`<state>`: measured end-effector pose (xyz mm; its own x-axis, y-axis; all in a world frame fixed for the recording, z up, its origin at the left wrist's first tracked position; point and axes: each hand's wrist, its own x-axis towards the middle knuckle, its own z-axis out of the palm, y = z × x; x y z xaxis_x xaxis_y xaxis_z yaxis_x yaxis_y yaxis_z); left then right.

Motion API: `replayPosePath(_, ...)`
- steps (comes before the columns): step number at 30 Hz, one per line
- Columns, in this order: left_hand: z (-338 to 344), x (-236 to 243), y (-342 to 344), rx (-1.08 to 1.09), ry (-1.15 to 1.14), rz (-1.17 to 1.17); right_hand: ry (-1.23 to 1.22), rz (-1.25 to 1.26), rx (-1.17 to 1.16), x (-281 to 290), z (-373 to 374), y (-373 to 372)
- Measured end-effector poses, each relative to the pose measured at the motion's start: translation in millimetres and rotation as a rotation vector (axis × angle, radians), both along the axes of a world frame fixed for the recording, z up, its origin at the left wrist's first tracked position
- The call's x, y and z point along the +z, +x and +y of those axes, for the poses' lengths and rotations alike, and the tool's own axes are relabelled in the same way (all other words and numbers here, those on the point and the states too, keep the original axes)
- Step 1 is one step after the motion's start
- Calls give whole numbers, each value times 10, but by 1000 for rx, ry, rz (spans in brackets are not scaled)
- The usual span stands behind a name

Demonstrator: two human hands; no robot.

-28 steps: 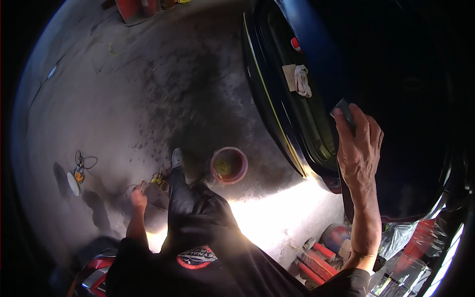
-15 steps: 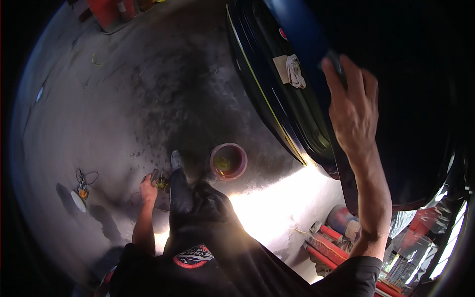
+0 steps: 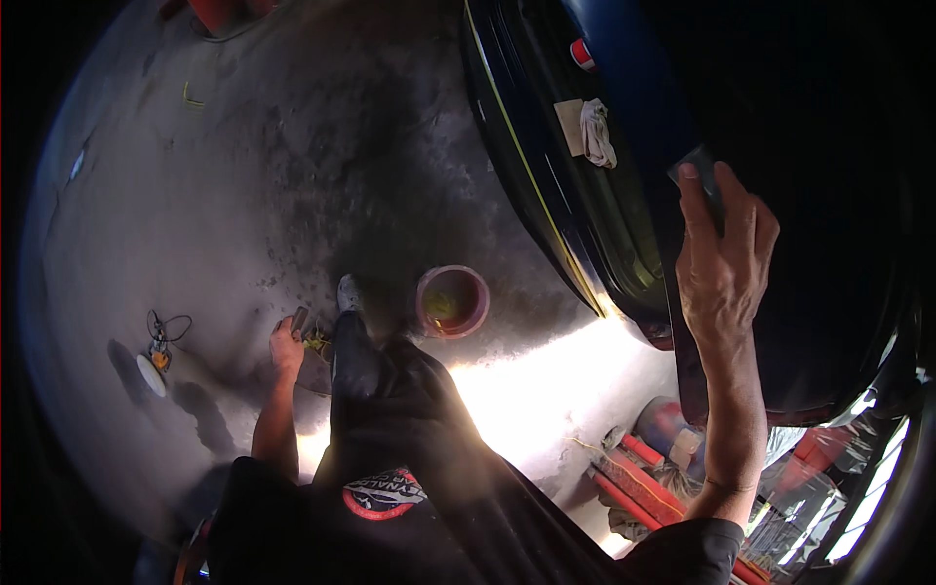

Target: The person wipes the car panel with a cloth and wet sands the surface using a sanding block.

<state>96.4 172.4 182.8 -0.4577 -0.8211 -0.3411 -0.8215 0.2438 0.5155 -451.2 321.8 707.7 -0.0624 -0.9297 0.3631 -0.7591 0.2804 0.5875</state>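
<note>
My right hand (image 3: 723, 263) presses a thin dark grey pad (image 3: 704, 180) against a dark blue car panel (image 3: 634, 68), fingers stretched along it and the thumb side hard to see. Down at my left side, my left hand (image 3: 286, 346) is closed around a small dark block (image 3: 300, 318). Just beside that hand, something yellow-green (image 3: 317, 341) shows near the floor, too small to make out. On the car's ledge lie a crumpled white cloth (image 3: 598, 134), a tan piece of card (image 3: 569, 127) and a red-and-white round item (image 3: 582, 55).
A reddish bucket (image 3: 452, 302) with murky liquid stands on the concrete floor by my foot. A lamp with a cable (image 3: 156, 361) stands on the left. Red tubes (image 3: 639, 492) and plastic-wrapped items lie at lower right. Bright light falls across the floor.
My right hand has drawn the grey pad back toward me and slightly right along the panel. The left hand stays low with the block, shifted only slightly.
</note>
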Motion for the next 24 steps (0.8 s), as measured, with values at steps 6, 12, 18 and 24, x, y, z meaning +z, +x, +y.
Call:
replayPosePath(6, 195, 12, 241, 4, 65, -113, -32, 7, 97, -66, -431, -275)
replayPosePath(12, 316, 106, 126, 103, 107, -183, 46, -7, -29, 24, -47, 31)
replayPosePath(18, 271, 17, 124, 38, 91, -136, 7, 16, -33, 26, -547, -156)
replayPosePath(24, 163, -119, 230, 95, 80, -80, -2, 16, 34, -5, -51, -54)
